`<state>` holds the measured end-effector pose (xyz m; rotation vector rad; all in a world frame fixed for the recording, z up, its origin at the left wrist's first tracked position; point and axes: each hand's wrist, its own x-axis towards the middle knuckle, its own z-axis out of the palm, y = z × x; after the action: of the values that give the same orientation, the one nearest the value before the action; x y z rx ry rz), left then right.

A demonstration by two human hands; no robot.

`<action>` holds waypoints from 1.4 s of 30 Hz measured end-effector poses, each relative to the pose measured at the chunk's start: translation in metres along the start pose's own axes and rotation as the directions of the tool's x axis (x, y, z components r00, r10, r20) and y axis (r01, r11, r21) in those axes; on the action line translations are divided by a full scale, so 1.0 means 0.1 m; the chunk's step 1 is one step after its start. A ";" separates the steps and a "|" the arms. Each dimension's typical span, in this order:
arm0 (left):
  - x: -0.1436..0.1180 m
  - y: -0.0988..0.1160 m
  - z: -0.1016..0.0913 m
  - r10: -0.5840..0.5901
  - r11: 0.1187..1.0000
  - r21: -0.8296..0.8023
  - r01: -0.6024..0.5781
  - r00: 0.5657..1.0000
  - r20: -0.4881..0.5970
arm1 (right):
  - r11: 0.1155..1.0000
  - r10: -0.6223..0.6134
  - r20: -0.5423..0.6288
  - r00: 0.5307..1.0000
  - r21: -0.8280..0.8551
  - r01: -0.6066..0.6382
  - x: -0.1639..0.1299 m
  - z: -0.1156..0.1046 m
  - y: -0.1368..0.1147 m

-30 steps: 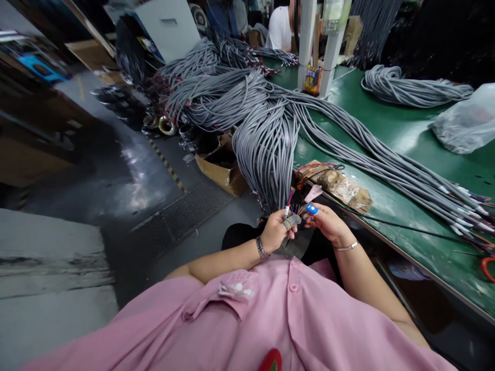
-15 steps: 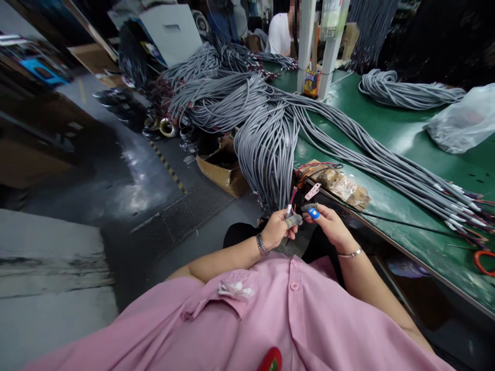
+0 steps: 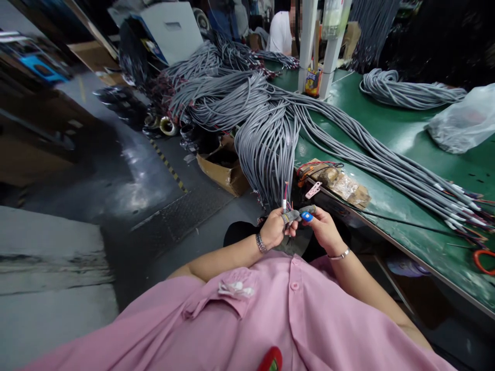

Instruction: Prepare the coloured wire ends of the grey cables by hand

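Note:
My left hand [image 3: 274, 229] is closed on the end of a grey cable, with a white sleeve [image 3: 284, 204] and thin red and dark wires [image 3: 286, 189] sticking up above the fingers. My right hand [image 3: 325, 232] meets it from the right, fingertips pinched together against the left fingers. What lies in that pinch is too small to make out. Grey finger covers [image 3: 290, 216] wrap fingers of both hands, and a blue piece [image 3: 307, 216] sits on my right thumb. Just beyond the hands hangs a thick bundle of grey cables [image 3: 266, 144] over the bench edge.
Along the green bench [image 3: 356, 129] run long grey cables [image 3: 386, 159]. A taped cardboard block [image 3: 344, 188] with a pink clip [image 3: 313, 190] lies at the near edge. Orange-handled scissors [image 3: 481, 262] are at right, a plastic bag [image 3: 464, 121] behind. An open carton [image 3: 220, 175] stands on the floor.
My right hand has moved left, closing the gap to my left hand. The white-sleeved wire end has turned more upright and shifted slightly left.

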<state>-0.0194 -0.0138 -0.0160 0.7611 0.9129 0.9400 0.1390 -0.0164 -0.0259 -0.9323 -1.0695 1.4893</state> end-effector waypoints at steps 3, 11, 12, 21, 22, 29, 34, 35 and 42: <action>0.00 0.02 -0.02 -0.025 0.999 -0.034 0.027 0.998 0.051 | 0.987 0.067 0.069 0.995 0.139 -0.076 0.05 -0.03 0.06; 0.00 0.03 -0.08 -0.086 0.996 0.027 0.083 0.984 0.155 | 0.963 0.103 0.087 0.991 0.240 -0.121 0.15 0.06 0.08; 0.00 0.02 -0.08 -0.059 0.998 0.020 0.057 0.990 0.129 | 0.962 0.108 0.050 0.993 0.248 -0.117 0.15 0.06 0.08; -0.03 0.11 0.02 0.100 0.995 0.024 -0.098 0.993 -0.057 | 0.921 0.192 -0.151 0.970 0.368 -0.125 0.25 -0.15 0.11; -0.02 0.13 0.05 0.107 0.994 0.023 -0.105 0.992 -0.065 | 0.920 0.206 -0.149 0.967 0.367 -0.139 0.28 -0.17 0.08; 0.10 0.15 0.23 0.126 0.991 -0.027 -0.129 0.989 -0.082 | 0.986 0.008 -0.223 0.975 0.164 0.029 0.44 -0.10 -0.07; 0.15 0.13 0.27 0.127 0.991 -0.026 -0.130 0.988 -0.085 | 0.984 -0.078 -0.358 0.930 0.120 0.129 0.46 -0.05 0.00; 0.16 0.12 0.27 0.128 0.991 -0.025 -0.130 0.988 -0.086 | 0.976 -0.030 -0.320 0.947 0.194 0.097 0.47 -0.05 0.00; 0.20 0.07 0.28 0.111 0.993 -0.033 -0.115 0.988 -0.102 | 0.844 0.105 -0.248 0.963 0.535 0.046 0.61 -0.04 0.00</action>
<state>0.0091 0.0027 -0.0039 0.7434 0.9436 1.1013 0.1326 0.0439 -0.0286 -0.7171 -0.3972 1.5213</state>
